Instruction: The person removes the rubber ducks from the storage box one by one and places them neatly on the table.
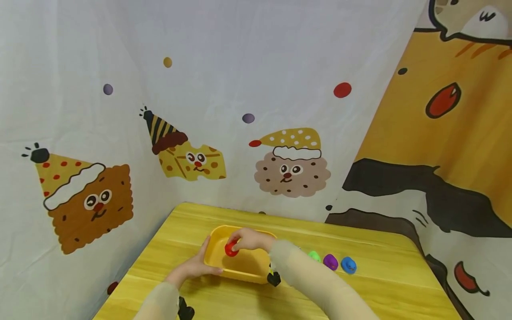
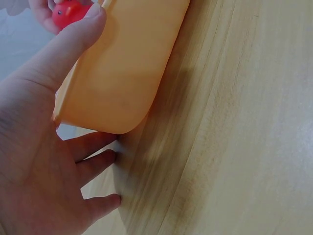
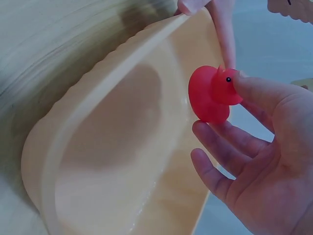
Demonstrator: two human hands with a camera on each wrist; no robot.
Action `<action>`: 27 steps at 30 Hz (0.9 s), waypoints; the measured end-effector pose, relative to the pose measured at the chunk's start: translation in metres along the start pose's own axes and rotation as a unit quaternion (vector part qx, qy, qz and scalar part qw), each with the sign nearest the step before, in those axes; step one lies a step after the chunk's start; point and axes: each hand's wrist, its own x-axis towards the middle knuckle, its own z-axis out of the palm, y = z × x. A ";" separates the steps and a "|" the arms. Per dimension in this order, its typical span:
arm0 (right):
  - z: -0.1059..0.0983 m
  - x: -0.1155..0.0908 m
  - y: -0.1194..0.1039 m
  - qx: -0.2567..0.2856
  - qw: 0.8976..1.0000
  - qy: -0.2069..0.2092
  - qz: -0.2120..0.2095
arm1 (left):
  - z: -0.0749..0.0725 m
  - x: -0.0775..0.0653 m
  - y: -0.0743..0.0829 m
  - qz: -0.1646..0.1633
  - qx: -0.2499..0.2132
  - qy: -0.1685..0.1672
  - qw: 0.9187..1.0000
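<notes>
A yellow plastic tub (image 1: 244,276) stands on the wooden table. My left hand (image 1: 194,266) holds its left end, the thumb (image 2: 80,32) over the rim and the other fingers along the outer end wall. Over the tub's open top, my right hand (image 1: 251,240) pinches a small red rubber duck (image 3: 208,95) between thumb and fingers. The duck's head points toward the thumb in the right wrist view. No other object shows on the visible part of the tub's floor.
Right of the tub, partly behind my right sleeve (image 1: 308,275), sit a green duck (image 1: 314,256), a purple duck (image 1: 330,262) and a blue duck (image 1: 349,265). The yellow wood-grain table (image 1: 392,284) meets a cartoon-printed cloth (image 1: 240,71) at the back and left.
</notes>
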 end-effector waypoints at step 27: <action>-0.034 -0.036 0.005 -0.011 1.000 0.014 -0.015 | -0.001 -0.001 0.003 -0.022 0.027 0.004 0.999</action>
